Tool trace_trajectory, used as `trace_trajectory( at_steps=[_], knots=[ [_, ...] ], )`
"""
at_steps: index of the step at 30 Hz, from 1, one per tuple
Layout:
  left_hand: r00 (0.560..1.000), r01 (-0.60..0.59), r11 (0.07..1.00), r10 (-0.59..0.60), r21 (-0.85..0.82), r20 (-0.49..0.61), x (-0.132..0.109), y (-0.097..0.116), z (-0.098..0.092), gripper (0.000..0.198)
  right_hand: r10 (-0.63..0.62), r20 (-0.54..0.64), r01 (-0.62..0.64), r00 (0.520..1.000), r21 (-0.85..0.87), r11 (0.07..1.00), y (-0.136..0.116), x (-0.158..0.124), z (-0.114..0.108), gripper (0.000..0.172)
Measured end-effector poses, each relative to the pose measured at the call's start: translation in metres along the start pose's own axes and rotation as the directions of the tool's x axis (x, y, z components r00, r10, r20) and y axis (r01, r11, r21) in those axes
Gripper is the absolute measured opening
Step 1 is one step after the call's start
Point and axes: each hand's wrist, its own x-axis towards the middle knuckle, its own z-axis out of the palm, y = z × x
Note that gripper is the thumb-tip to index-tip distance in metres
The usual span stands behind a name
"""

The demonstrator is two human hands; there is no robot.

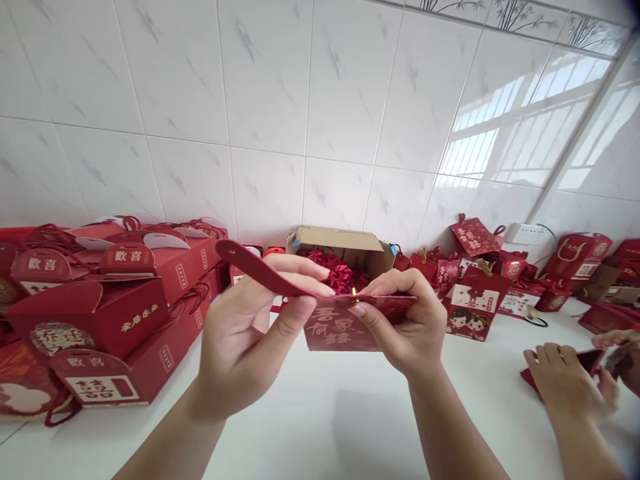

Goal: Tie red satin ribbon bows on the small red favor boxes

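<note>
Above the white table I hold up a red paper gift bag with pale Chinese characters on its front. My left hand pinches its upper edge between thumb and fingers; a red strap-like flap with a rounded end sticks out up and to the left over that hand. On the right side of the same edge, my right hand is closed with thumb below and fingers above. A small gold-coloured fastener stands at the edge by my right thumb. The fingers partly cover the bag.
Red gift boxes are stacked at left. Behind my hands, a cardboard box holds red ribbon-like pieces. More red boxes and a white power strip stand at right. Another person's hands handle a red item at far right.
</note>
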Motion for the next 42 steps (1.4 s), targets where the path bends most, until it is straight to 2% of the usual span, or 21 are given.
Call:
trace_trajectory(
  at_steps=[2, 5, 7, 11, 14, 17, 19, 22, 24, 28, 39, 42],
  knots=[
    [0.993, 0.095, 0.991, -0.101, -0.091, -0.065, 0.001, 0.003, 0.001, 0.016, -0.070, 0.063, 0.069, 0.996, 0.009, 0.998, 0.001, 0.000, 0.000, 0.023],
    [0.972, 0.167, 0.970, -0.193, -0.177, -0.138, 0.004, 0.003, 0.001, 0.051, -0.196, 0.156, 0.195, 0.968, 0.027, 0.980, 0.000, 0.000, 0.001, 0.022],
    [0.976, 0.173, 0.977, -0.186, -0.122, -0.110, 0.005, 0.002, -0.003, 0.059, -0.263, 0.183, 0.263, 0.947, 0.028, 0.964, -0.002, 0.001, 0.001, 0.022],
    [0.968, 0.219, 0.973, -0.225, 0.072, 0.106, 0.007, -0.001, -0.017, 0.027, -0.296, 0.197, 0.296, 0.935, 0.032, 0.955, -0.005, 0.002, 0.002, 0.024],
    [0.964, 0.144, 0.982, -0.167, 0.121, 0.209, 0.008, -0.002, -0.022, 0.024, -0.304, 0.209, 0.303, 0.929, 0.041, 0.952, -0.007, 0.002, 0.002, 0.024],
    [0.975, 0.058, 0.992, -0.080, 0.111, 0.205, 0.010, -0.002, -0.020, 0.016, -0.313, 0.214, 0.314, 0.925, 0.031, 0.949, -0.008, 0.001, 0.003, 0.022],
    [0.969, 0.137, 0.989, -0.145, 0.057, 0.199, 0.010, 0.000, -0.018, 0.009, -0.303, 0.213, 0.304, 0.929, 0.027, 0.952, -0.008, 0.001, 0.003, 0.022],
    [0.926, 0.323, 0.944, -0.301, -0.065, 0.229, 0.010, 0.002, -0.016, 0.007, -0.291, 0.210, 0.290, 0.933, 0.035, 0.956, -0.006, 0.002, 0.003, 0.022],
    [0.913, 0.366, 0.922, -0.330, -0.124, 0.239, 0.009, 0.004, -0.014, 0.007, -0.296, 0.199, 0.294, 0.934, 0.040, 0.955, -0.005, 0.002, 0.003, 0.022],
    [0.924, 0.344, 0.924, -0.302, -0.166, 0.236, 0.009, 0.004, -0.013, 0.007, -0.290, 0.180, 0.287, 0.940, 0.041, 0.957, -0.005, 0.003, 0.003, 0.022],
    [0.931, 0.320, 0.938, -0.286, -0.130, 0.227, 0.007, 0.005, -0.014, 0.006, -0.293, 0.168, 0.292, 0.941, 0.032, 0.956, -0.007, 0.004, 0.002, 0.022],
    [0.930, 0.290, 0.943, -0.238, -0.164, 0.281, 0.007, 0.007, -0.015, 0.010, -0.274, 0.154, 0.272, 0.949, 0.033, 0.962, -0.008, 0.004, 0.004, 0.020]
  ],
)
